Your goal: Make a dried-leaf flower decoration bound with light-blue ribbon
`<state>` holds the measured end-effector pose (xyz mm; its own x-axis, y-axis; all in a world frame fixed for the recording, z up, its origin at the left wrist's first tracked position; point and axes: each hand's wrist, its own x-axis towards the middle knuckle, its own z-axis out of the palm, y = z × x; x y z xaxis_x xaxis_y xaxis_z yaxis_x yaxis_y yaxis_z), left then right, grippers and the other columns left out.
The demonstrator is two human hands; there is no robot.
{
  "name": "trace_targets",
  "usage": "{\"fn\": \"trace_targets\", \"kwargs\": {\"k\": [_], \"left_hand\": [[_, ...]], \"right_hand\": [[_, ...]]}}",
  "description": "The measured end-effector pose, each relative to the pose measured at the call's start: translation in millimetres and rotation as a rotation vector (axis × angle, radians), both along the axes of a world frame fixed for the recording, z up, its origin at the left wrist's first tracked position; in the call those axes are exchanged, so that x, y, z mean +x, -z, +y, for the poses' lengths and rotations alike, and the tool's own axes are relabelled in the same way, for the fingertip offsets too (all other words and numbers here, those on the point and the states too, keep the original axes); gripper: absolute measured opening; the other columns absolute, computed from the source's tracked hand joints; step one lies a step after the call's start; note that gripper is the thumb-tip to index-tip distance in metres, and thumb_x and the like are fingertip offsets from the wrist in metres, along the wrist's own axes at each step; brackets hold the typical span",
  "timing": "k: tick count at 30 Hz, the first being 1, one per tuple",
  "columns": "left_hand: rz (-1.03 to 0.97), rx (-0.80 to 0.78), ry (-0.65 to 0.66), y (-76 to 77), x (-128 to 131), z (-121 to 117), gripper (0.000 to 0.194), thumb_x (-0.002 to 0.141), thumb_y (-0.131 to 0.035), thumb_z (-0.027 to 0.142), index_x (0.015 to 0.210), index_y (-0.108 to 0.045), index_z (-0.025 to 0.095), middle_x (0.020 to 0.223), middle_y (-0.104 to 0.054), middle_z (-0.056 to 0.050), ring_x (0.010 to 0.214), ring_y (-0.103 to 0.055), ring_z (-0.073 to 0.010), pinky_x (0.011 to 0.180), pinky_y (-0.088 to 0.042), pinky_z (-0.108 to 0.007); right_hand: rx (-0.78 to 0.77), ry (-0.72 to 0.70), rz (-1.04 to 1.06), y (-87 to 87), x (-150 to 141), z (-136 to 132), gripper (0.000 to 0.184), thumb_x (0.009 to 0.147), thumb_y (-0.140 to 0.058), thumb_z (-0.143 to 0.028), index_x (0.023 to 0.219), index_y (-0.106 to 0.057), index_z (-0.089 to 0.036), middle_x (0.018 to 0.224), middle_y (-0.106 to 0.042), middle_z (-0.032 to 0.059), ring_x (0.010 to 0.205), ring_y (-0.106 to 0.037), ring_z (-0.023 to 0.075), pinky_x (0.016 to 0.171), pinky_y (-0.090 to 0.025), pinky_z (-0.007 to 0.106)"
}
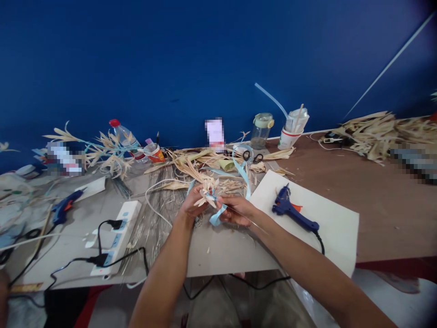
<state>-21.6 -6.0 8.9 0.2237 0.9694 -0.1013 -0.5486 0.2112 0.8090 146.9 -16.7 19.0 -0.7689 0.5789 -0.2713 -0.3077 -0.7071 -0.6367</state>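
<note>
Both hands meet over the front middle of the table. My left hand [192, 203] is closed around a pale flower [207, 193] made of dried husk petals. Pinched in the fingers of my right hand [237, 210] is a light blue ribbon [215, 218], close against the base of the flower. A thin wire seems to stick out past my right wrist. The ribbon's other part [243, 171] loops up behind the hands near black-handled scissors [252, 157]. Fingers hide the flower's stem.
A blue glue gun [293, 212] lies on a white board [327, 223] at right. Another glue gun [66, 207] and a power strip [118, 239] with cords lie left. Dried husks [191, 159], a jar [261, 132], a paper cup [289, 136] and a bottle [128, 139] line the wall.
</note>
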Motion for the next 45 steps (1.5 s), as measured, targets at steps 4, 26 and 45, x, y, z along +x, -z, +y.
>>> {"fn": "trace_targets", "kwargs": {"k": [4,26,45], "left_hand": [[0.01,-0.034,0.037,-3.1,-0.1,-1.0,0.03,0.045,-0.085,0.024,0.056,-0.06,0.014,0.056,-0.059,0.0,0.053,-0.051,-0.0101,0.052,-0.038,-0.022],[0.104,0.075,0.215,-7.2,-3.0,-7.4,0.038,0.044,-0.085,0.044,0.057,-0.066,0.013,0.058,-0.055,-0.001,0.048,-0.049,-0.0084,0.046,-0.033,-0.021],[0.034,0.093,0.209,-9.4,4.9,-9.5,0.036,0.053,-0.08,0.045,0.059,-0.06,0.016,0.061,-0.045,0.0,0.049,-0.04,-0.0073,0.043,-0.03,-0.022]], "right_hand": [[0.013,-0.049,0.029,2.8,0.3,0.7,0.027,0.073,-0.071,-0.034,0.064,-0.055,-0.014,0.042,-0.049,-0.0047,0.037,-0.037,0.0055,0.043,-0.03,0.02],[0.013,-0.191,0.109,5.1,1.9,-0.3,0.029,0.075,-0.072,-0.035,0.067,-0.053,-0.014,0.043,-0.049,-0.0063,0.037,-0.033,0.0032,0.042,-0.031,0.018],[0.031,-0.208,0.128,6.3,4.1,0.5,0.027,0.079,-0.067,-0.032,0.066,-0.053,-0.013,0.046,-0.049,-0.0052,0.038,-0.035,0.0034,0.044,-0.035,0.018]]}}
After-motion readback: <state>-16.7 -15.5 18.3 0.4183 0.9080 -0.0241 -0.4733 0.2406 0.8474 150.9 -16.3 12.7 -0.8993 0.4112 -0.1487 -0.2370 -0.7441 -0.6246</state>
